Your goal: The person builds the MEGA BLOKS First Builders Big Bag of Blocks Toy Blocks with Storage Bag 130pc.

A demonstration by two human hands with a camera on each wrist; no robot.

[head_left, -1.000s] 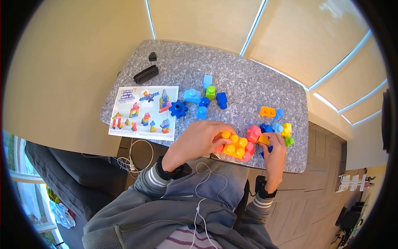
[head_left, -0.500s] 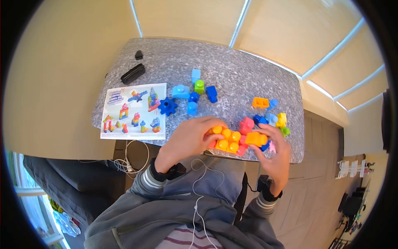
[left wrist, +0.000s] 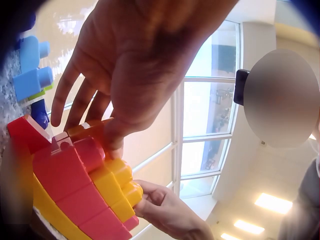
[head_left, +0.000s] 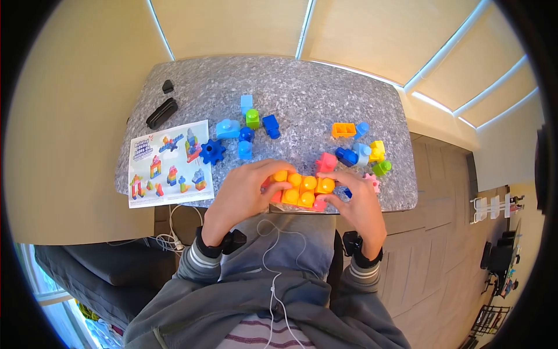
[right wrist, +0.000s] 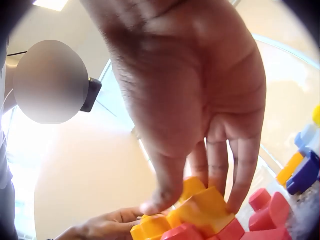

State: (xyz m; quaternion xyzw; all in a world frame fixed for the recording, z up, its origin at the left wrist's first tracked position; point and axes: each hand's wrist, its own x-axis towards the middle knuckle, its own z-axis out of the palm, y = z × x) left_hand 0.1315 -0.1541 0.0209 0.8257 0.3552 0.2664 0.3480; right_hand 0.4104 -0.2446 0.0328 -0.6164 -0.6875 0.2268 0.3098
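A stacked build of toy building blocks [head_left: 299,195] is at the table's near edge, with yellow studded blocks [left wrist: 112,185] over a row of red ones [left wrist: 75,182]. My left hand [head_left: 241,189] grips its left end between thumb and fingers. On the right end, my right hand [head_left: 361,205] pinches an orange block [right wrist: 205,212] from both sides, down against the red layer and beside the yellow blocks. More yellow shows under the red row in the left wrist view. A pink-red block [head_left: 326,162] stands just beyond the build.
Loose blue, yellow and green blocks lie right, including a dark blue block [head_left: 347,156] and an orange block [head_left: 343,130]. Another blue-green cluster holds a light blue block [head_left: 228,128] and a blue gear [head_left: 213,151]. A picture sheet [head_left: 168,166] and black case [head_left: 161,113] lie left.
My right hand picked up the orange block from the right-hand pile and carried it left onto the build's right end. My left hand kept its grip. The head view has shifted.
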